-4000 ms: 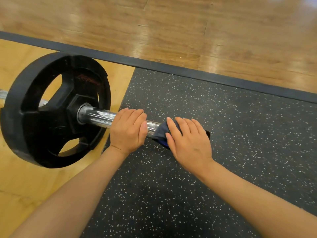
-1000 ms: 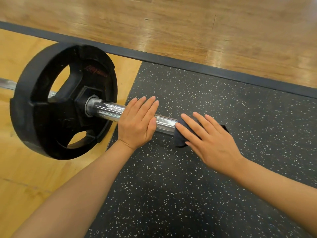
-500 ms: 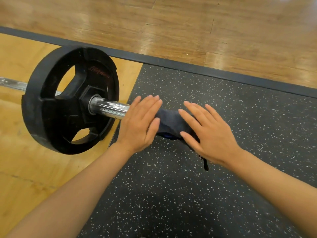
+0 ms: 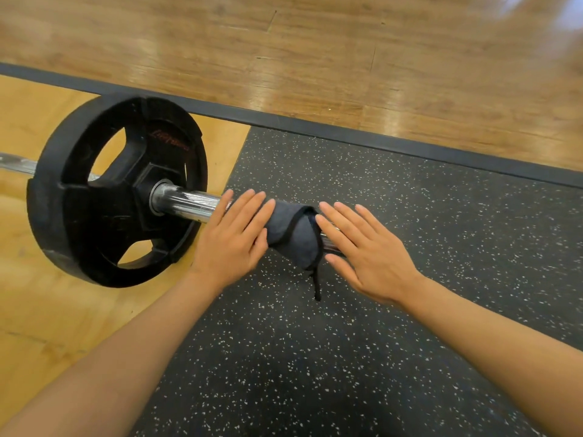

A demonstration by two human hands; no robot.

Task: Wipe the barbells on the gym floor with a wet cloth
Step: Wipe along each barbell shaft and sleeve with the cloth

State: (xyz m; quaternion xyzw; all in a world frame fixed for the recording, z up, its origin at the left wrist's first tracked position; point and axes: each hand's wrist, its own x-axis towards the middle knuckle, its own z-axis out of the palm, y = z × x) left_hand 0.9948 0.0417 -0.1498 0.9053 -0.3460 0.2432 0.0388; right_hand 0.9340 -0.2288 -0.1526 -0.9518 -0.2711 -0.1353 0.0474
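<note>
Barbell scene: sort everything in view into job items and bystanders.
Job:
bar
plate
cloth, draped over the bar
left hand
right hand

Bystanders:
rubber mat
wood floor
black edging

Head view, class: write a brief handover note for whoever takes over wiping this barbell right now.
Left hand: open, fingers straight, resting on the chrome steel barbell sleeve beside the cloth.
Right hand: open, fingers straight, at the cloth's other side.
Dark blue-grey cloth: draped over the sleeve between both hands, on the speckled black rubber mat side; neither hand grips it.
Black rubber weight plate: on the bar, left.
Done: cannot tell from here.
Left: regrip the cloth, wipe the sleeve towards the plate, then the shaft beyond.
</note>
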